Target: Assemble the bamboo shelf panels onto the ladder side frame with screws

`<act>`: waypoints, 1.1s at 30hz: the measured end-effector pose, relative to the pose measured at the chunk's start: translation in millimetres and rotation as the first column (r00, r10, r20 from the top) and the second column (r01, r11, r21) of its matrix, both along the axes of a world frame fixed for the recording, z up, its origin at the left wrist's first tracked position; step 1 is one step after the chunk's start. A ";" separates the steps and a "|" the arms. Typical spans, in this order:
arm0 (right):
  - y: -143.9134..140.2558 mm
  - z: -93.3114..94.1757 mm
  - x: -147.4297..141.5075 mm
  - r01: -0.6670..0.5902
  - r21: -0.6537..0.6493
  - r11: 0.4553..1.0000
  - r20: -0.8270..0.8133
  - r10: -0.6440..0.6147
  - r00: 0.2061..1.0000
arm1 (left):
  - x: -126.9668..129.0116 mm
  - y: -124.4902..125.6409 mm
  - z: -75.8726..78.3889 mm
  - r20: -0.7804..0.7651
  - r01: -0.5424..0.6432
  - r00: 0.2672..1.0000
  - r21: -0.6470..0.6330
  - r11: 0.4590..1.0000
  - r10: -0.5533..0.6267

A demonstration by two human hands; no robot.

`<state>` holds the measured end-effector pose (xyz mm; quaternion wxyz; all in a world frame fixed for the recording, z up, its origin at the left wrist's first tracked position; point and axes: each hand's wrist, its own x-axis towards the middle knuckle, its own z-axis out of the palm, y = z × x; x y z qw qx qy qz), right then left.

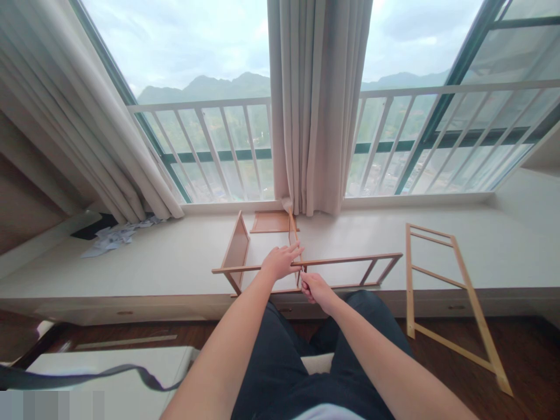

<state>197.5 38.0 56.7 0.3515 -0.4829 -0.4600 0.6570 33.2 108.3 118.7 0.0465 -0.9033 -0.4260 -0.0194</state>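
A wooden frame (345,261) stands on its side at the front of the white window ledge, with a solid panel (235,245) at its left end and a thin crosspiece (292,230) running back from its middle. My left hand (280,262) grips the top rail where the crosspiece joins, its fingers reaching over that joint. Just below and to the right, my right hand (315,290) is closed in a pinch against the same joint. A small light tip shows at its fingers, too small to name.
Behind the frame a flat wooden panel (275,221) lies by the curtain (317,105). A second ladder-like wooden frame (437,277) leans on the ledge at right. Crumpled papers (116,236) lie far left. A white surface (114,361) with a dark strap (87,376) is at lower left.
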 end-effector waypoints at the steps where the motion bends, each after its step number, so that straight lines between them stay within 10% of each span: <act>1: -0.1 0.3 0.0 0.000 -0.007 1.000 -0.009 0.000 1.000 | 0.1 0.0 0.1 -0.001 0.000 1.000 0.000 1.000 0.000; 15: -5.5 -14.1 -0.7 0.005 0.143 0.990 0.165 -0.028 0.986 | 0.9 0.2 0.8 -0.002 0.002 1.000 0.003 1.000 -0.002; 33: -6.5 3.4 8.2 -0.063 0.550 0.833 0.547 -0.303 0.780 | 0.5 -0.3 0.6 -0.014 -0.002 1.000 0.017 1.000 0.002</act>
